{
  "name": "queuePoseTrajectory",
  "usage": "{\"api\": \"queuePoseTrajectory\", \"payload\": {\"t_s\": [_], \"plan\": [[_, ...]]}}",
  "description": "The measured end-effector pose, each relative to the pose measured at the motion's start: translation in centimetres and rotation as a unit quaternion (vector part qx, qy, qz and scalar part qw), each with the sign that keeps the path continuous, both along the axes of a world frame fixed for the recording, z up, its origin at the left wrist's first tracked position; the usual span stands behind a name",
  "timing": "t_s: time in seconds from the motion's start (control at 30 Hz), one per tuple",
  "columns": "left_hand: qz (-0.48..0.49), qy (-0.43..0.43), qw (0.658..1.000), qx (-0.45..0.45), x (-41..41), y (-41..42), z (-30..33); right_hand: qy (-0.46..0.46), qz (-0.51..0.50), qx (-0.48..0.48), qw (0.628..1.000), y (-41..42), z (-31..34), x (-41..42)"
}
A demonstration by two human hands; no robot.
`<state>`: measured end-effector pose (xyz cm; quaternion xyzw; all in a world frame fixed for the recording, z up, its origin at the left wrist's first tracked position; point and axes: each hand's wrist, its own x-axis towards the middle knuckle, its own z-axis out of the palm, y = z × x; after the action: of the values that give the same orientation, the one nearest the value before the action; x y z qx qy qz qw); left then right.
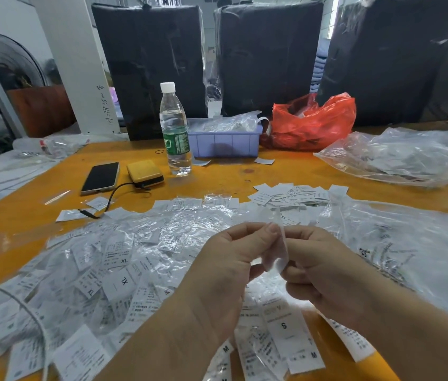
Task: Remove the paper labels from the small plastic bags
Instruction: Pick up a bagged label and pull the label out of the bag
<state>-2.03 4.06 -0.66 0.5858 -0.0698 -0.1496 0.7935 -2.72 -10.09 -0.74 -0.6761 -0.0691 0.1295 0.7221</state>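
My left hand (231,257) and my right hand (319,268) meet above the middle of the orange table (217,177). Between them they pinch one small clear plastic bag with a white paper label (278,251), held upright and blurred. Whether the label is inside the bag or partly out, I cannot tell. Under and left of my hands lies a wide heap of small bags with size labels (118,259). A smaller pile of loose white labels (291,195) lies farther back, right of centre.
A water bottle (175,130), a phone (101,177) and a yellow power bank (145,173) with its cable stand at the back left. Behind are a lilac tray (225,144), a red plastic bag (313,122) and a large clear bag (404,158). Black wrapped bales line the far edge.
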Motion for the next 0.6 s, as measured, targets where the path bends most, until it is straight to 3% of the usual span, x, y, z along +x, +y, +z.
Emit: {"api": "queuePoseTrajectory", "payload": {"t_s": [0.23,0.4,0.6], "plan": [[0.149,0.026,0.988,-0.033,0.5,0.8,0.1,-0.011,-0.106,0.058,0.993,-0.6,0.5,-0.1],[0.182,0.049,0.981,-0.052,0.6,1.2,0.8,-0.028,-0.118,0.112,0.986,-0.9,0.3,-0.2],[0.202,-0.053,0.978,0.012,0.4,1.3,0.8,-0.026,-0.090,0.126,0.988,-0.7,0.4,-0.3]]}}
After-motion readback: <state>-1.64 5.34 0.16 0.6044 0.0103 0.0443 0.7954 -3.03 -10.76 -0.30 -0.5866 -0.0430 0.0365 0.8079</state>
